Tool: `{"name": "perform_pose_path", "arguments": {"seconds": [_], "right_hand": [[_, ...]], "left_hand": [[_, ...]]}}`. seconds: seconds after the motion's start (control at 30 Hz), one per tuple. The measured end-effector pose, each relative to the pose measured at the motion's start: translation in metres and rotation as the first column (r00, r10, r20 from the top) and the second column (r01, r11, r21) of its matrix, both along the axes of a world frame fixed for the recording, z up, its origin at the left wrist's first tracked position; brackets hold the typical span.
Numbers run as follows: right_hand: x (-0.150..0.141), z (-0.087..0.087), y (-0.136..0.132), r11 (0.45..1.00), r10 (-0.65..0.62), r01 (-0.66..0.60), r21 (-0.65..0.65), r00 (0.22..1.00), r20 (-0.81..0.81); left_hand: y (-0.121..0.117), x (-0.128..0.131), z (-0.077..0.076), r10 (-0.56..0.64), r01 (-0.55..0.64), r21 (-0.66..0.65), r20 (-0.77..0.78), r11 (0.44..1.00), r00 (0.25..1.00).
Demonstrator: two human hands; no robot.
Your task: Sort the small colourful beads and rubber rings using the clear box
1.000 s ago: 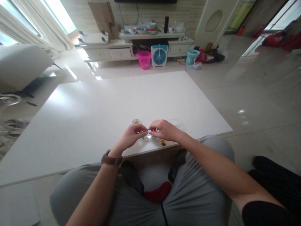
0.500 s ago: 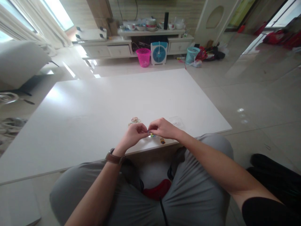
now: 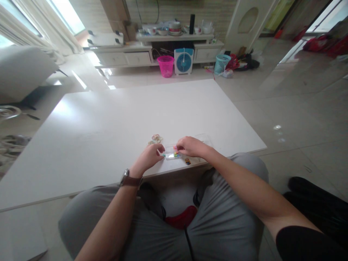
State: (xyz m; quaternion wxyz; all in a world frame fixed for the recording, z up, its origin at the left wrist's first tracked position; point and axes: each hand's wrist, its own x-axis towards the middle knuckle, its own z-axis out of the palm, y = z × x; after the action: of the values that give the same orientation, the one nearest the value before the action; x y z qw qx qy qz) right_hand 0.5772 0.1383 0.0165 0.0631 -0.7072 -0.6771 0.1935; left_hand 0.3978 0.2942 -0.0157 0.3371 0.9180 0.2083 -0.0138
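Observation:
A small clear plastic box (image 3: 170, 156) with compartments lies near the table's front edge, tiny coloured pieces (image 3: 176, 154) in its right side. My left hand (image 3: 149, 156) is at the box's left end, thumb and forefinger apart with nothing visible gripped. A tiny teal piece (image 3: 164, 155) shows by its thumb; whether they touch is unclear. At the box's right side, my right hand (image 3: 191, 146) has its fingertips pinched together over the coloured pieces; what they hold is hidden. A small yellow and dark cartoon figure (image 3: 187, 161) lies just below that hand.
A loose pile of pale rings or bands (image 3: 156, 138) lies behind my left hand. A clear lid-like tray (image 3: 203, 138) is partly behind my right hand. The white table (image 3: 130, 116) spreads forward; beyond it stand a pink basket (image 3: 165, 66) and a fan (image 3: 183, 61).
My hands were fingertip to fingertip over the box with a small bluish piece between them. They have parted, left hand leftward, right hand rightward, uncovering the box.

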Motion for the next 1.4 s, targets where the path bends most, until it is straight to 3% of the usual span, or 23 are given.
{"name": "perform_pose_path", "arguments": {"seconds": [0.27, 0.57, 0.77, 0.87, 1.07, 1.27, 1.4], "right_hand": [[-0.006, 0.003, 0.001, 0.998, 0.029, -0.024, -0.056, 0.995, 0.099], [0.000, 0.007, -0.004, 0.997, -0.065, 0.060, 0.048, 0.992, 0.105], [-0.002, 0.005, -0.006, 0.994, 0.050, -0.047, -0.096, 0.998, 0.028], [-0.006, 0.006, -0.004, 0.987, 0.041, -0.030, -0.156, 0.997, 0.070], [-0.008, 0.009, -0.005, 0.998, -0.016, 0.028, -0.064, 0.984, 0.176], [-0.006, 0.011, -0.006, 0.995, -0.028, 0.043, -0.092, 0.987, 0.156], [0.001, 0.014, -0.009, 0.996, -0.089, 0.091, -0.014, 0.990, 0.111]], "left_hand": [[0.000, 0.002, -0.004, -0.038, 0.043, 0.060, -0.078, 0.997, 0.996], [0.000, 0.002, -0.005, -0.067, 0.074, 0.084, -0.086, 0.994, 0.994], [0.000, 0.000, -0.001, -0.041, 0.047, 0.085, -0.061, 0.995, 0.997], [0.001, 0.000, 0.001, -0.028, 0.032, 0.082, -0.051, 0.996, 0.998], [0.000, 0.000, 0.005, -0.032, 0.039, 0.090, -0.072, 0.995, 0.997], [-0.002, -0.001, 0.017, -0.007, 0.007, 0.077, 0.001, 0.997, 1.000], [-0.003, 0.000, 0.019, 0.007, -0.012, 0.052, 0.088, 0.999, 0.996]]}}
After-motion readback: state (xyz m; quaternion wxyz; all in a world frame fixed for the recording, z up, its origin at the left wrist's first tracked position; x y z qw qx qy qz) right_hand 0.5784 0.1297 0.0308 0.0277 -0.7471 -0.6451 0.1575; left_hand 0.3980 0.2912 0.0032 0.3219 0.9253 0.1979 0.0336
